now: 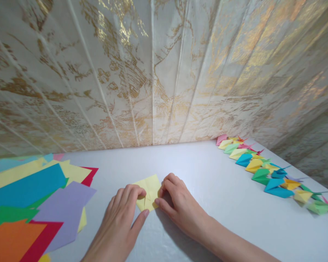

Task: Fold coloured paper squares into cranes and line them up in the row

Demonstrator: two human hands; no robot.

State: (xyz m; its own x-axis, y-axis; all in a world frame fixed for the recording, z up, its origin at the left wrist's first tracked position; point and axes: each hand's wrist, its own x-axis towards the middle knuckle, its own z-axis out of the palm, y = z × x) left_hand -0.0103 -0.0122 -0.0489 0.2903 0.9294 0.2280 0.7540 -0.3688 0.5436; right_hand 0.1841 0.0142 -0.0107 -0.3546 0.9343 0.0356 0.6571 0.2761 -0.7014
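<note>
A small pale yellow folded paper (150, 187) lies on the white table, with creases and a folded flap in its middle. My left hand (123, 214) is at its left side, the curled index finger on the left part and the thumb at the lower edge, finger and thumb pinching the paper. My right hand (182, 207) is at the right edge, its fingers curled and its thumb and index finger closed on that side of the paper.
Overlapping coloured paper sheets (68, 209) cover the left of the white table (120, 160). Rows of folded paper cranes (259, 176) run along the right edge. A patterned gold and white wall (142, 72) rises behind the table.
</note>
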